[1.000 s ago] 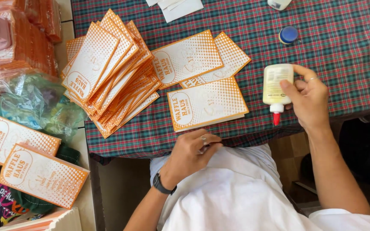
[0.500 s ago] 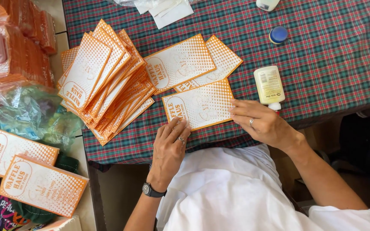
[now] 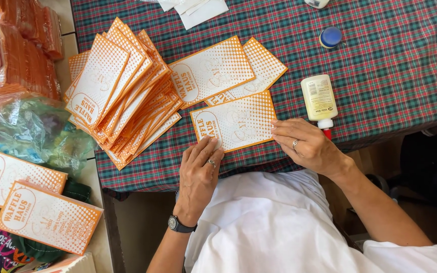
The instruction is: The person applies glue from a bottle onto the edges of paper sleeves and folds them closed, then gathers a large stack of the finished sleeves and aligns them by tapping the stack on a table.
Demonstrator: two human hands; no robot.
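Plaid-covered tabletop (image 3: 380, 76): both hands press an orange-and-white paper sleeve (image 3: 236, 121) flat — left hand (image 3: 201, 172) fingers spread at its near corner, right hand (image 3: 307, 144) fingers flat along its edge. Even, firm pressure would likely serve best; glue bottle (image 3: 318, 98) lies just beyond the right fingers.

A table under a green-and-red plaid cloth (image 3: 390, 76) fills the view in bright, even light. Pale tiled floor (image 3: 61, 20) shows at its left edge, darker brown floor (image 3: 360, 197) below right.
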